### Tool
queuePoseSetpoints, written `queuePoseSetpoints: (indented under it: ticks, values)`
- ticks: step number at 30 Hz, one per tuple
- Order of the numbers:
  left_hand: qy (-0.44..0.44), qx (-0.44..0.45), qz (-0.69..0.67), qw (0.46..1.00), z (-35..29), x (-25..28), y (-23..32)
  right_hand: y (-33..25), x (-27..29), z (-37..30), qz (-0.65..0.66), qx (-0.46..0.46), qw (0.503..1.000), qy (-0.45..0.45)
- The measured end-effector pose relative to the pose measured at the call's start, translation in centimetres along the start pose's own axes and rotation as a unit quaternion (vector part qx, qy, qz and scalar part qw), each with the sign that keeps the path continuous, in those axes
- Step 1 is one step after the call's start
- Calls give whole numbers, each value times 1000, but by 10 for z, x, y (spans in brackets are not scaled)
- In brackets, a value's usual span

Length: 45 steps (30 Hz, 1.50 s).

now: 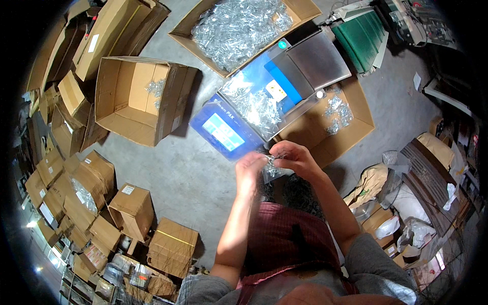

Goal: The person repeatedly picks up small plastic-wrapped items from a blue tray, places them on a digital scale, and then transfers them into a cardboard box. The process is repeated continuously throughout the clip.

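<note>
In front of my waist, a small clear plastic bag (273, 174) with shiny metal pieces in it hangs from my fingers. My left hand (250, 169) pinches its left side. My right hand (296, 155) has its fingers closed on the other side, close to the left. What the bag holds is too small to name. Just beyond my hands stands a blue machine with a lit screen (222, 132). On top of it lies a heap of small shiny metal parts (256, 109), some under a glare of light.
Behind the machine, a large carton (178, 38) is full of small clear bags. Another open carton (363, 119) with a few bags stands at its right, and a third (114, 94) at the left. A green conveyor belt (360, 40) is at the far right. Stacked boxes (132, 208) line the left.
</note>
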State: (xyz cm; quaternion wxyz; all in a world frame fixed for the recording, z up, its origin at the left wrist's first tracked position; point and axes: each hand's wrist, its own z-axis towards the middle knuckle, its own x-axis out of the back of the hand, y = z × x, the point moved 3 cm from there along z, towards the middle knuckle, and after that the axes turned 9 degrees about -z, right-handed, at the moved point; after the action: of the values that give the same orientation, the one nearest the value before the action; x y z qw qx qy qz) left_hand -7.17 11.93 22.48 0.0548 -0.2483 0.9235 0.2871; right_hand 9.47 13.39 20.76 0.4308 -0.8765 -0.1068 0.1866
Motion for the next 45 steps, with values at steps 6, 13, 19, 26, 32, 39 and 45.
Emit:
queuePoseSetpoints:
  ticks: [6,13,19,26,32,39,45]
  values:
    - [-4,-6,-10,1000,-6,1,11,-2,0,-2,68,-46,996,-19]
    - [5,-21,-42,999,3,8,-4,1,-10,-2,37,-11,999,-8]
    - [-1,-13,-24,1000,3,7,-8,-3,-13,-3,-80,26,996,37]
    - [51,-36,44,997,0,13,-26,-13,-17,0,-175,51,979,94]
    - [47,-57,49,996,-2,11,-30,-10,-26,2,-248,145,947,147]
    - [36,-90,157,983,-11,4,-17,-14,-23,-1,-292,90,936,175]
    - [10,-123,153,980,-17,-7,-13,-6,-9,-5,-144,25,980,133]
